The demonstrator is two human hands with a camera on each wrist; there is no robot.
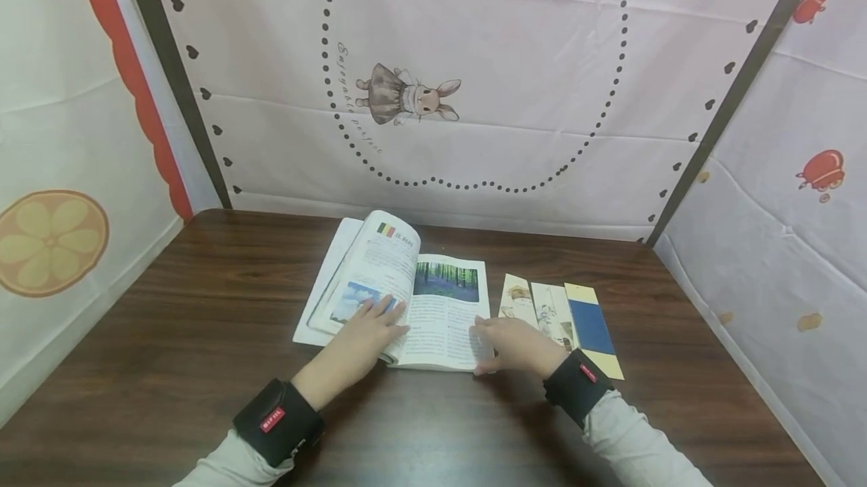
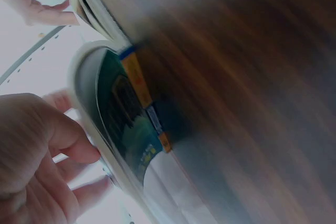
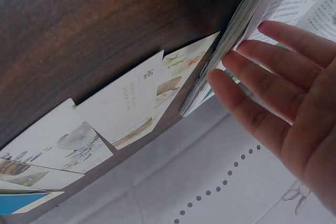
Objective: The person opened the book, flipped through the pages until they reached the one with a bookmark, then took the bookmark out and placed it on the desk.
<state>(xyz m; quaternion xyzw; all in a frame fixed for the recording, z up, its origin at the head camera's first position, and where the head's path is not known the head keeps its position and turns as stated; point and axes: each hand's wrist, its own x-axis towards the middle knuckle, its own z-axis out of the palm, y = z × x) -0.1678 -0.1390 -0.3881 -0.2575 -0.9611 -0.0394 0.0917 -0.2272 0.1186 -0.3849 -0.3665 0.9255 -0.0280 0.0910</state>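
An open book (image 1: 443, 333) lies on the table, its left-hand pages (image 1: 379, 257) curving up in a thick bundle. A forest photo is on the right page. My left hand (image 1: 362, 336) rests on the lower part of those left pages with its fingers spread. In the left wrist view its thumb (image 2: 79, 148) lies along the curved pages. At the book's right edge is my right hand (image 1: 518, 346), fingertips on the page margin. The right wrist view shows the fingers of that hand (image 3: 294, 93) extended over the page edges.
Right of the book lie several narrow cards, among them an illustrated card (image 1: 518, 300) and a blue and cream card (image 1: 592, 325). The brown wooden table (image 1: 183, 321) is bordered by printed white cloth walls (image 1: 515, 80) at the back and sides.
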